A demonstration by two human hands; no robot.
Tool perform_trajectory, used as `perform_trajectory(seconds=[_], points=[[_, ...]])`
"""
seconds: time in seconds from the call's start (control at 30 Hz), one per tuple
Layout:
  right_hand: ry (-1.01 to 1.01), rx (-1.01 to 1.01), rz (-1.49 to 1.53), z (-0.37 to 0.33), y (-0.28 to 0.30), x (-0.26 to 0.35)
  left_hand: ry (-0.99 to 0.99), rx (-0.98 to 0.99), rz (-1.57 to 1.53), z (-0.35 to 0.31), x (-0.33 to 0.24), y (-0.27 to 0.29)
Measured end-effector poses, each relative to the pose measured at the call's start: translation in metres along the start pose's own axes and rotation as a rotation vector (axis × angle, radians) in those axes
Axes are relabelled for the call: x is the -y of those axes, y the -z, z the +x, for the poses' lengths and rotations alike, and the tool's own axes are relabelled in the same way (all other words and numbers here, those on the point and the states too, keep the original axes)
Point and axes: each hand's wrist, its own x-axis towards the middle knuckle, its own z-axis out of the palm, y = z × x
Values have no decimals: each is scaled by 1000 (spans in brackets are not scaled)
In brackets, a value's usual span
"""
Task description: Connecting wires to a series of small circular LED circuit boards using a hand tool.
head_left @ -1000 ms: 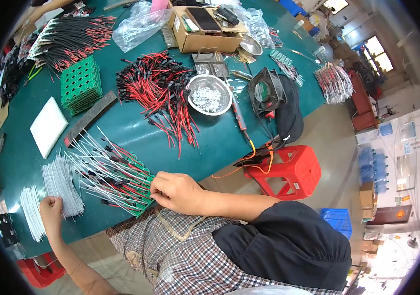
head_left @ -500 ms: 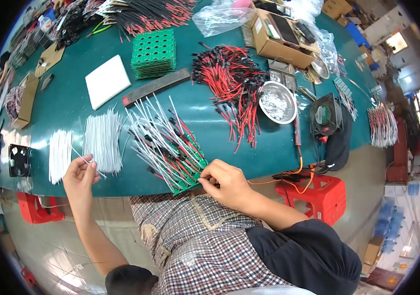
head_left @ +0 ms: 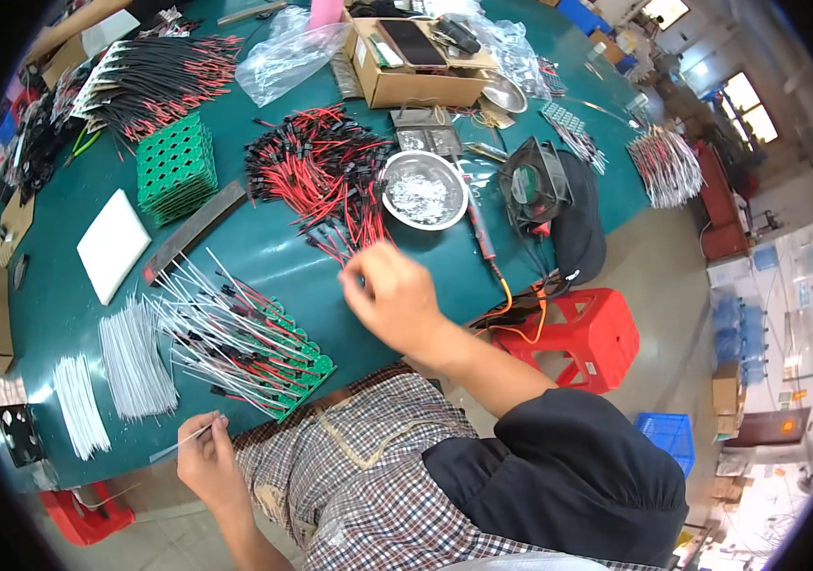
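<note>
My left hand [head_left: 208, 466] pinches a thin white wire [head_left: 178, 443] at the table's front edge. Close to it lies a green circuit board panel [head_left: 316, 373], covered with white wires and red-and-black connector leads. My right hand [head_left: 392, 297] is above the table, right of the panel, its fingers curled together; what they hold, if anything, is hidden. Just beyond that hand spreads a pile of red-and-black leads [head_left: 316, 176]. Two bundles of white wires, a longer one [head_left: 138, 366] and a shorter one [head_left: 81, 407], lie left of the panel.
Behind the panel are a dark bar [head_left: 195, 231], a white block [head_left: 113, 246] and stacked green boards [head_left: 176, 167]. A metal bowl [head_left: 425, 190], a soldering iron [head_left: 480, 228] and a small fan [head_left: 532, 186] stand to the right. A cardboard box [head_left: 416, 88] sits farther back; a red stool [head_left: 573, 338] is below.
My right hand has left the panel's edge and moved up toward the red-and-black leads. My left hand has come nearer the panel with the white wire. The whole view has turned right.
</note>
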Motion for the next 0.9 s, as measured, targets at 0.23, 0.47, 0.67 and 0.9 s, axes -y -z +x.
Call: perform_trajectory(seconds=[0.23,0.47,0.67,0.9], points=[[-95,45,-333,30,-22,-36,139,112,-316,-23,-36,-22],[-153,81,-312,33,-12,-36,-200,207,101,-15,-46,-46],[-346,103,87,30,2,-37,-212,161,143,-19,-40,-61],[-425,129,241,24,6,-35,-309,76,120,-20,-37,-71]])
